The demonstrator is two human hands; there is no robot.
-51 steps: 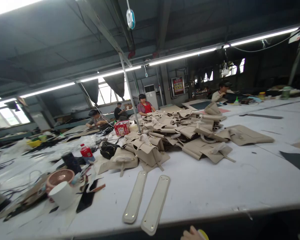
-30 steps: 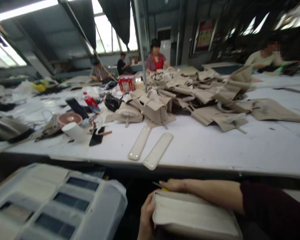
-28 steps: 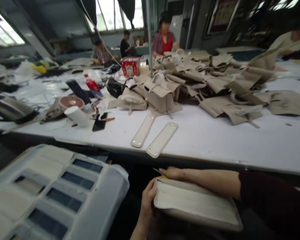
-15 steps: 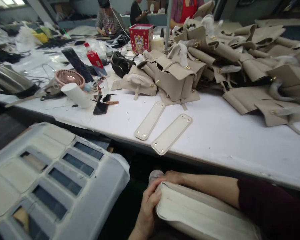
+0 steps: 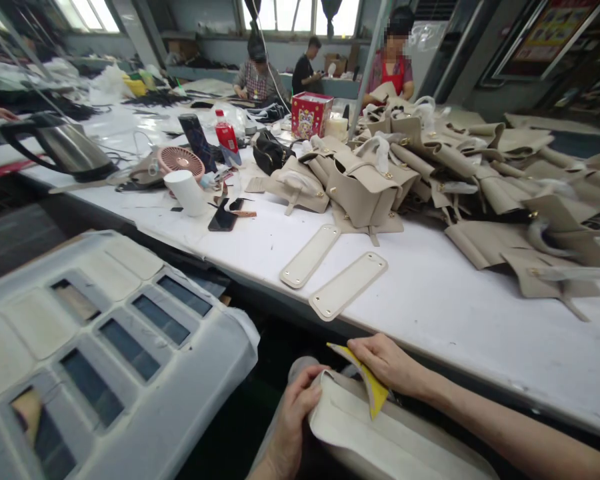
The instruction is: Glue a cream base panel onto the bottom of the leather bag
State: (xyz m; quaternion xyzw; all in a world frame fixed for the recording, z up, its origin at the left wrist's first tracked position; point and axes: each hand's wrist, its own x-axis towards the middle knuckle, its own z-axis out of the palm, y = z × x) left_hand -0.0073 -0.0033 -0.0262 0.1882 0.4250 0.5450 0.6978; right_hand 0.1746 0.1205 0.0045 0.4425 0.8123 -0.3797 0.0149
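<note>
Two hands are working one cream panel below the surface edge: left hand fingers curling around its near corner, right hand fingers pinching a yellow scraper against its top.

This looks like a bag-making factory floor: a long white worktable carries a heap of beige leather bag pieces with brass studs, two cream oblong base panels, and seated workers line the far benches.
</note>
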